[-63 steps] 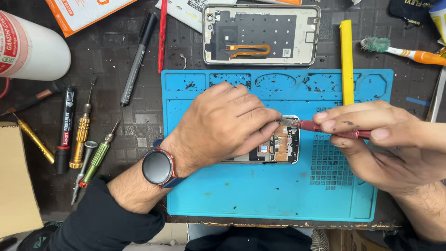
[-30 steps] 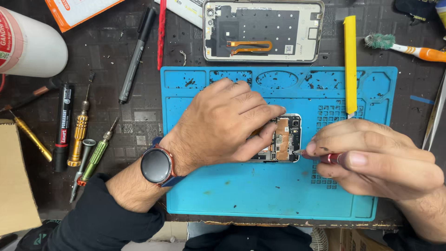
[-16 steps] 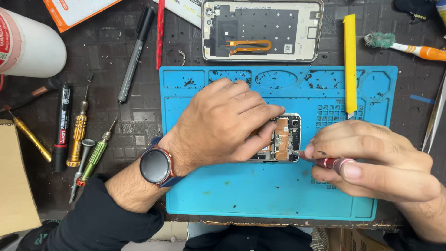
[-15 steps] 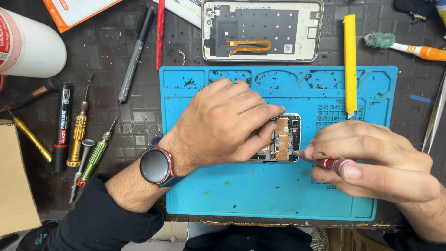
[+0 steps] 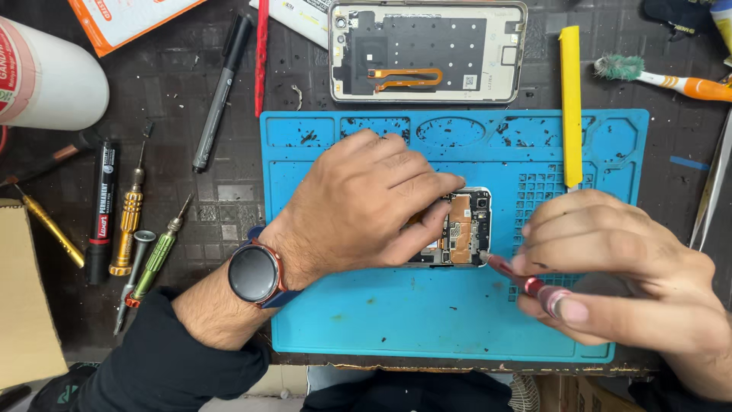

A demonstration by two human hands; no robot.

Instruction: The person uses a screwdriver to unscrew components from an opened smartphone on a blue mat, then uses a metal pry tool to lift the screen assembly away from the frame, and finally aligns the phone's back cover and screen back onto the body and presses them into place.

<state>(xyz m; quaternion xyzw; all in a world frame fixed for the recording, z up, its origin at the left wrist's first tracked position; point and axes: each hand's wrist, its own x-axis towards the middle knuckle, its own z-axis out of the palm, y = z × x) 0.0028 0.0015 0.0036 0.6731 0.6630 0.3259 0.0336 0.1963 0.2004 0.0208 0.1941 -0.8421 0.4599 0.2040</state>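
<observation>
Phone repair workbench, blue repair mat (image 5: pixel 381 336), precision screwdrivers (image 5: pixel 126 221), detached phone back cover (image 5: pixel 427 49)

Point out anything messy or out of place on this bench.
Dark crumbs litter the blue mat, thickest in its top trays. The toothbrush bristles look grimy. Otherwise the left hand steadies the opened phone normally.

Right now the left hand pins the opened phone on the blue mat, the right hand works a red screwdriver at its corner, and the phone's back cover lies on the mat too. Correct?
Not quite. The head view shows the back cover on the dark table beyond the blue mat, not on it. The rest holds: left hand pins the phone, right hand works the red screwdriver at its corner.
</observation>
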